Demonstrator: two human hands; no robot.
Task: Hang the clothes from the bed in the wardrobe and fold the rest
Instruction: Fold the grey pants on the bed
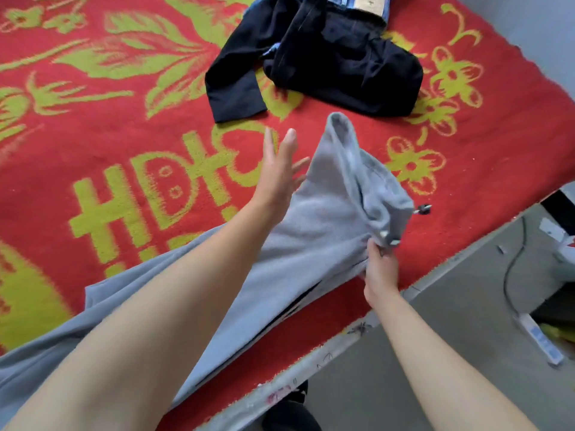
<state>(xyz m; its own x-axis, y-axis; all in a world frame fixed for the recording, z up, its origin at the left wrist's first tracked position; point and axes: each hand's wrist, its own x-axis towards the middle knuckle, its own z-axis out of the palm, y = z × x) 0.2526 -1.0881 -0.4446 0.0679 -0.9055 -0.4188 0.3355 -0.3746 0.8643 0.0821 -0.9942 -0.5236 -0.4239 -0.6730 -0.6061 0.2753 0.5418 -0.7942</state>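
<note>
Grey sweatpants (314,231) lie stretched across the near part of the bed, waistband end raised and bunched toward the middle. My right hand (381,269) grips the waistband near its drawstring, close to the bed's edge. Spread open with straight fingers, my left hand (280,172) hovers beside the left side of the raised waistband; its fingertips reach the fabric's edge. A black garment (336,63) lies crumpled at the far side of the bed, one sleeve stretched toward me. Blue jeans (367,4) with a tan label peek out behind it.
A red blanket (124,144) with yellow-green flower patterns covers the bed. The bed's edge runs diagonally at the lower right. Beyond it is grey floor (404,353) with a white power strip (539,340) and a cable (510,269).
</note>
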